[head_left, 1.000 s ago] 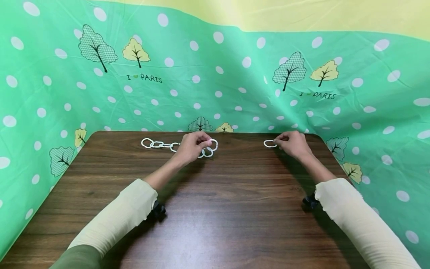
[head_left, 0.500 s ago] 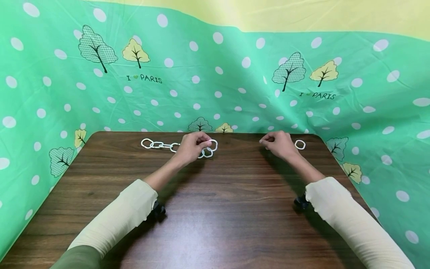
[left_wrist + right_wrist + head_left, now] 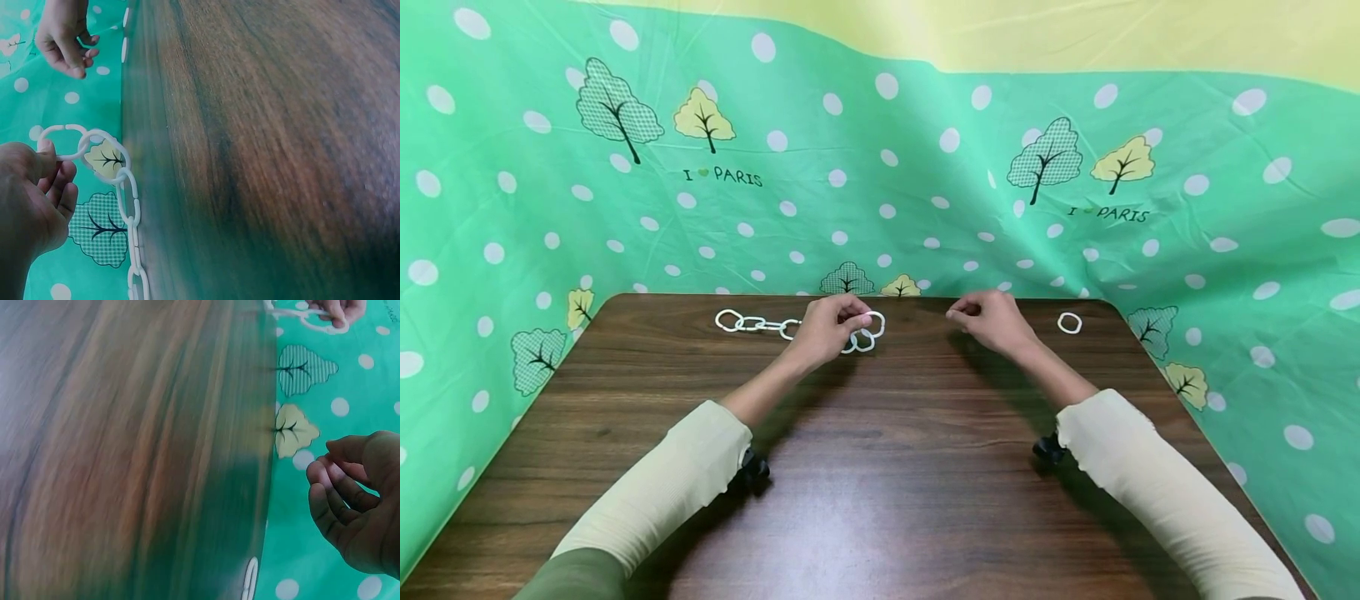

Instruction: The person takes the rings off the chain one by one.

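My left hand (image 3: 827, 329) pinches the end link of a white plastic chain (image 3: 751, 323) between thumb and fingers. In the left wrist view the held link (image 3: 64, 128) stands out past the thumb, and several more links trail from it along the table's far edge. Part of the chain is hidden behind this hand in the head view. To its right, my right hand (image 3: 992, 321) hovers near the far edge with loosely curled fingers and nothing between them. A single loose white link (image 3: 1070, 323) lies on the table, right of that hand.
A dark wood-grain table (image 3: 880, 467) with rounded far corners spreads beneath both arms. Green dotted cloth (image 3: 880, 150) printed with trees hangs behind and at both sides. Small black devices sit under the wrists, at the light sleeve cuffs.
My right hand has moved left, toward the left hand. A white link was at its fingertips earlier; now a loose link shows to its right. The left hand keeps its hold on the chain.
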Action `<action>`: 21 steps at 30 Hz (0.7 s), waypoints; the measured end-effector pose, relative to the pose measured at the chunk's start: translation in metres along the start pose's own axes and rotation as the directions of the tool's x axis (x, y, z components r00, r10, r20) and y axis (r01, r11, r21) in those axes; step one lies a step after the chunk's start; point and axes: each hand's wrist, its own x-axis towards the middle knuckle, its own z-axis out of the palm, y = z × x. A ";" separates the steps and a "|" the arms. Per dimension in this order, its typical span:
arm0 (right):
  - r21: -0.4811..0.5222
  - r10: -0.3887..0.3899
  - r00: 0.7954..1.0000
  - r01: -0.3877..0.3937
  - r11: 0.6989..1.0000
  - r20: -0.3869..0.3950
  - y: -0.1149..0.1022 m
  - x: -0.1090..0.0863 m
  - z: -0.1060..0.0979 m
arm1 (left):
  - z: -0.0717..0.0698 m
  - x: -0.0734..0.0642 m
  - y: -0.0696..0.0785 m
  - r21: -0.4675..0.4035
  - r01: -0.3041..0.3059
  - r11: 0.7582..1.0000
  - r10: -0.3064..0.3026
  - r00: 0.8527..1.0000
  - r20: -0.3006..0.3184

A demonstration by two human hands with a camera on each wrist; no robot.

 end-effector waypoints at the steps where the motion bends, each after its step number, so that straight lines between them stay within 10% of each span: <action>1: 0.000 -0.006 1.000 0.006 1.000 -0.001 -0.003 0.001 0.001 | 0.000 0.000 0.000 0.000 0.002 1.000 -0.002 1.000 0.000; 21: 0.050 -0.099 0.994 0.096 0.994 0.044 -0.042 0.015 0.028 | -0.001 0.000 -0.001 -0.012 0.017 1.000 -0.017 1.000 0.003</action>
